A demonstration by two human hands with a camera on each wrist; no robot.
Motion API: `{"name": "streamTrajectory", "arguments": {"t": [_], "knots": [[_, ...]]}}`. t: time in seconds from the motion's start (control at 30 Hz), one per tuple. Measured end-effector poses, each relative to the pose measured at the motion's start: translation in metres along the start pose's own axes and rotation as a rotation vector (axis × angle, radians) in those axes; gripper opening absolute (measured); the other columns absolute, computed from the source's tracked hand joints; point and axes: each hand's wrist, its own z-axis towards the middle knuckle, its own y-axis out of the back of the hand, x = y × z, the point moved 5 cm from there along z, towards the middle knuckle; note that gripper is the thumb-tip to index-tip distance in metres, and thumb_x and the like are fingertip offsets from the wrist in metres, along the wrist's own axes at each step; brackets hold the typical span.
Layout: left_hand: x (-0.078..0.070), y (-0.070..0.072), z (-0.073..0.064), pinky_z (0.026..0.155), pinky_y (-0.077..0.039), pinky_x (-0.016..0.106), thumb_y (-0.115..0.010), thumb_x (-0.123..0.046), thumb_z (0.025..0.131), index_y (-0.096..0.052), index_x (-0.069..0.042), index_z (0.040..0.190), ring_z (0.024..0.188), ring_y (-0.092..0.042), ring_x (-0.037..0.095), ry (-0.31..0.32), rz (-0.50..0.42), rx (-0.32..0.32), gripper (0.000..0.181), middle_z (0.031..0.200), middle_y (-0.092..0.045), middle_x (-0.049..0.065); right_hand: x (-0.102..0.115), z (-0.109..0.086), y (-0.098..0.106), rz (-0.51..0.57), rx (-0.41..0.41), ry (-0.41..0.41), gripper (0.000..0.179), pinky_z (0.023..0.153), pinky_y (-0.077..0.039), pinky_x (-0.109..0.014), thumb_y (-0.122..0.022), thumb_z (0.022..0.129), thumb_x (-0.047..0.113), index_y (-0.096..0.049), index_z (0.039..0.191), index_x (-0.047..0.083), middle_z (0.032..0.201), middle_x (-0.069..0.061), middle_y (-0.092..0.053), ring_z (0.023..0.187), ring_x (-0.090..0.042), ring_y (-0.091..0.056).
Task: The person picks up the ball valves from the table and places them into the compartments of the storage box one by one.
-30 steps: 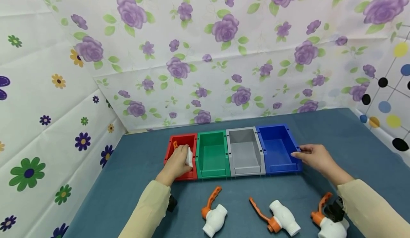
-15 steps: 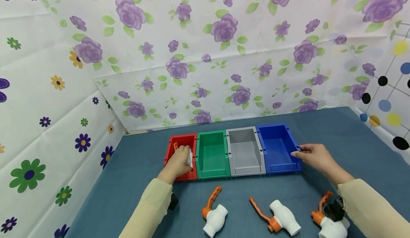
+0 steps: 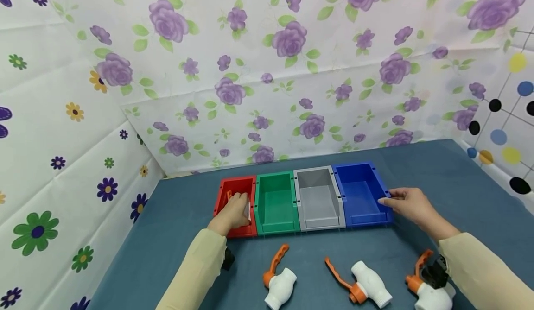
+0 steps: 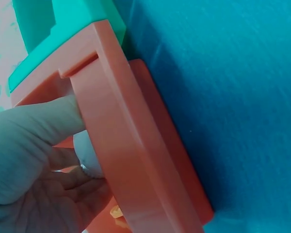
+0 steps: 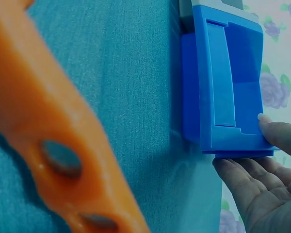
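Note:
My left hand (image 3: 233,213) reaches down into the red bin (image 3: 252,230), gripping a white ball valve (image 4: 88,154) with thumb and curled fingers. Most of that valve is hidden by the hand and the bin's front wall. An orange handle end (image 3: 229,194) shows past the knuckles. At the other end of the row, my right hand (image 3: 410,205) pinches the outer wall of the blue bin (image 5: 214,82), the thumb over the rim and the fingers beneath it outside. A green bin (image 3: 277,226) and a grey bin (image 3: 319,222) stand between them, both with bare floors.
Three white ball valves with orange handles lie on the dark table in front of the bins: a left one (image 3: 280,287), a middle one (image 3: 371,282) and a right one (image 3: 431,296) under the right forearm. A floral curtain (image 3: 267,92) hangs behind.
My left hand has sunk slightly deeper into the red bin with the ball valve, less of whose white body shows. My right hand keeps its hold on the blue bin.

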Motion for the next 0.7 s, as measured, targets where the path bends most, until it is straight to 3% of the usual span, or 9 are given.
{"name": "streamTrajectory", "arguments": {"t": [0.2, 0.37, 0.47, 0.7], "knots": [[-0.0015, 0.0004, 0.0008, 0.096, -0.047, 0.046, -0.077, -0.005, 0.076, -0.042, 0.006, 0.132, 0.119, -0.043, 0.033, 0.008, 0.02, 0.024, 0.068, 0.13, -0.045, 0.022, 0.0003, -0.0003, -0.0003, 0.012, -0.004, 0.018, 0.07, 0.081, -0.056, -0.043, -0.06, 0.093, 0.035, -0.039, 0.132, -0.02, 0.125, -0.037, -0.051, 0.105, -0.04, -0.06], [-0.0038, 0.0018, 0.0024, 0.09, -0.05, 0.045, -0.079, -0.004, 0.073, -0.052, 0.001, 0.111, 0.108, -0.048, 0.03, 0.008, 0.06, 0.039, 0.046, 0.115, -0.051, 0.019, -0.0002, -0.0008, -0.0004, 0.022, 0.0, 0.021, 0.071, 0.08, -0.056, -0.043, -0.061, 0.092, 0.036, -0.039, 0.132, -0.02, 0.126, -0.037, -0.051, 0.106, -0.041, -0.059], [-0.0052, 0.0023, 0.0035, 0.09, -0.05, 0.046, -0.079, -0.004, 0.072, -0.053, 0.0, 0.104, 0.105, -0.049, 0.03, 0.003, 0.084, 0.047, 0.042, 0.109, -0.052, 0.019, -0.0011, -0.0007, -0.0005, 0.02, -0.002, 0.022, 0.07, 0.08, -0.056, -0.042, -0.061, 0.092, 0.035, -0.04, 0.132, -0.019, 0.126, -0.037, -0.051, 0.105, -0.04, -0.06], [-0.0071, 0.0034, 0.0068, 0.087, -0.051, 0.046, -0.08, -0.004, 0.071, -0.053, 0.003, 0.108, 0.102, -0.05, 0.03, 0.013, 0.086, 0.061, 0.046, 0.11, -0.054, 0.02, -0.0001, -0.0006, 0.0016, 0.019, -0.003, 0.025, 0.069, 0.079, -0.057, -0.041, -0.061, 0.093, 0.034, -0.041, 0.132, -0.019, 0.126, -0.036, -0.051, 0.104, -0.038, -0.061]]}}
